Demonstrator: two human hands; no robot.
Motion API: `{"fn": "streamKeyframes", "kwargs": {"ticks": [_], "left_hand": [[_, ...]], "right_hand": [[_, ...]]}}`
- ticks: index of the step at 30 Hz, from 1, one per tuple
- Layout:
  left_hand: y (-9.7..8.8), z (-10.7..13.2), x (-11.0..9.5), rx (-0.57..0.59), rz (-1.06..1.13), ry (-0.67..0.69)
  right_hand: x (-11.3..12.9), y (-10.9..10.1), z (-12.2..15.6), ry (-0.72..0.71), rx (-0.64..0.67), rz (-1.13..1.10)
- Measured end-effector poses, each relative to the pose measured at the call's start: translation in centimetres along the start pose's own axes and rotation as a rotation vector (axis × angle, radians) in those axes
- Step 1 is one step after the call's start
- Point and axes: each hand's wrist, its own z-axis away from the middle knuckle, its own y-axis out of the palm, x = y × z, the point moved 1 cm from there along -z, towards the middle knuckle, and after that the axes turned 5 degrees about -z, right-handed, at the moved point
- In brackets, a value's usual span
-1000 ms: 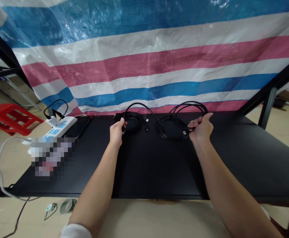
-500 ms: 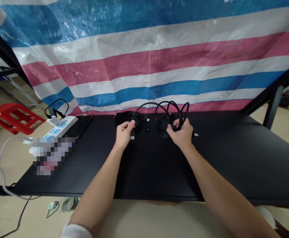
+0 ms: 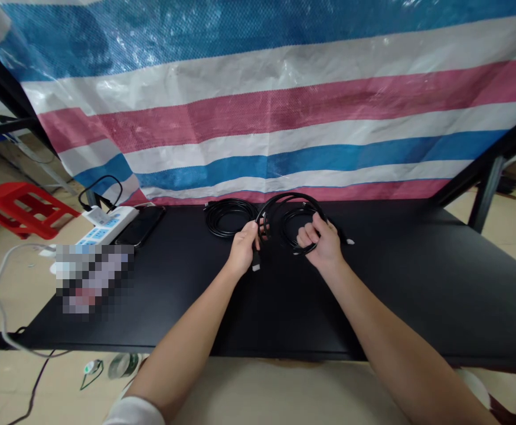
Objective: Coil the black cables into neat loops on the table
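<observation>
Between my hands a black cable [image 3: 290, 195] arches in loose loops above the table. My left hand [image 3: 242, 248] is closed around one side of the loops, and a plug [image 3: 256, 263] with a pale tip hangs below its fingers. On the other side my right hand [image 3: 322, 239] is closed on the cable too, its fingers curled in. Behind my left hand a coiled black cable [image 3: 222, 219] lies flat on the table. Another black coil [image 3: 288, 227] lies behind and beside my right hand, partly hidden by it.
On the black table [image 3: 417, 283], a white power strip [image 3: 107, 227] and a dark phone [image 3: 141, 227] lie at the left, near a blurred-out patch. A striped plastic sheet [image 3: 267, 118] hangs behind. A red stool [image 3: 23, 212] stands on the floor at left.
My left hand has moved right and slightly nearer me, closer to my right hand. The held cable has gone from scattered loops at my right hand to a lower arch between both hands.
</observation>
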Motion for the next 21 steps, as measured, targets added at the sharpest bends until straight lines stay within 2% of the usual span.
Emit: {"fn": "streamKeyframes", "kwargs": {"ticks": [5, 9, 12, 15, 18, 21], "left_hand": [[-0.5, -0.1, -0.4, -0.091, 0.178, -0.122], [-0.5, -0.1, -0.9, -0.121, 0.266, -0.169], [-0.5, -0.2, -1.2, -0.122, 0.286, -0.154], [-0.8, -0.4, -1.3, -0.148, 0.283, -0.114], [-1.3, -0.8, -1.4, -0.179, 0.268, -0.093], [-2.0, -1.2, -1.5, -0.216, 0.239, -0.097]], "right_hand": [[-1.5, 0.6, 0.1, 0.051, 0.035, 0.015], [-2.7, 0.9, 0.1, 0.007, -0.039, 0.170], [-2.8, 0.7, 0.2, -0.085, -0.106, 0.462], [-2.1, 0.5, 0.5, -0.168, -0.131, 0.885], [-1.4, 0.9, 0.7, -0.122, -0.133, 1.294], [-1.0, 1.9, 0.7, -0.019, -0.060, 1.556]]}}
